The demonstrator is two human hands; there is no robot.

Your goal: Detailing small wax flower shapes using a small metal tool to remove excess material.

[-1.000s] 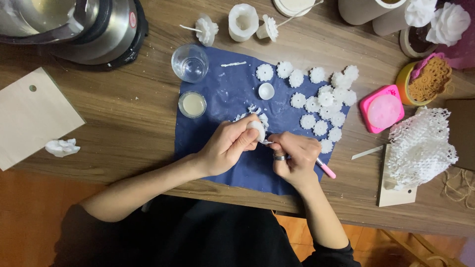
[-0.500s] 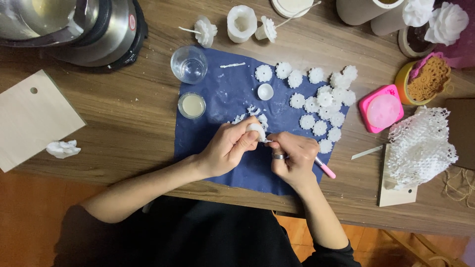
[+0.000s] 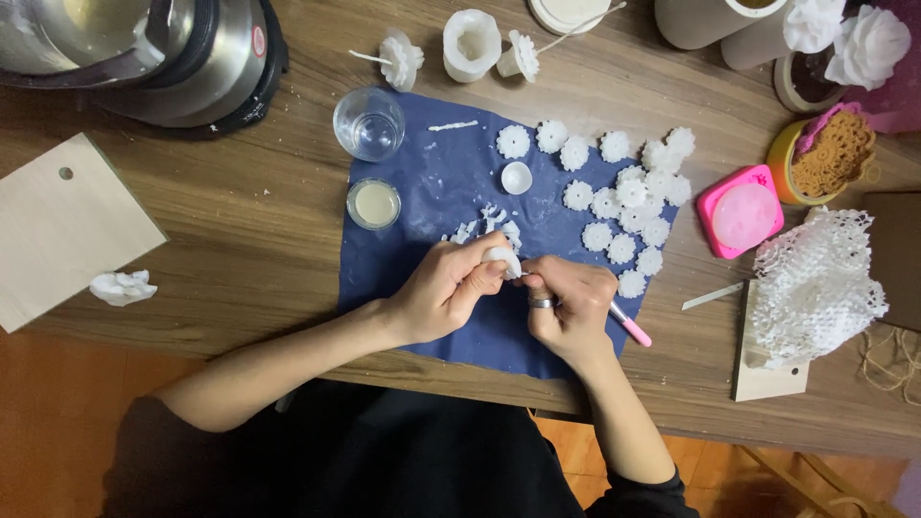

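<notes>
A wooden table (image 3: 240, 240) carries a dark blue mat (image 3: 451, 317) at its middle, and the work happens near the front edge of this mat. The left hand (image 3: 446, 288) pinches a small white wax piece (image 3: 501, 257) between thumb and fingertips, closed firmly on it. The right hand (image 3: 571, 307) grips a thin tool with a pink handle (image 3: 628, 328), its tip meeting the piece; the tip itself is hidden. It seems the step is trimming or carving the piece. The next move probably needs a light, steady pressure, because the wax looks brittle. The piece is rounded, pale and matte. White scraps (image 3: 484, 225) lie just behind the hands, and finished wax flowers (image 3: 624, 197) are grouped toward the mat's right edge.
</notes>
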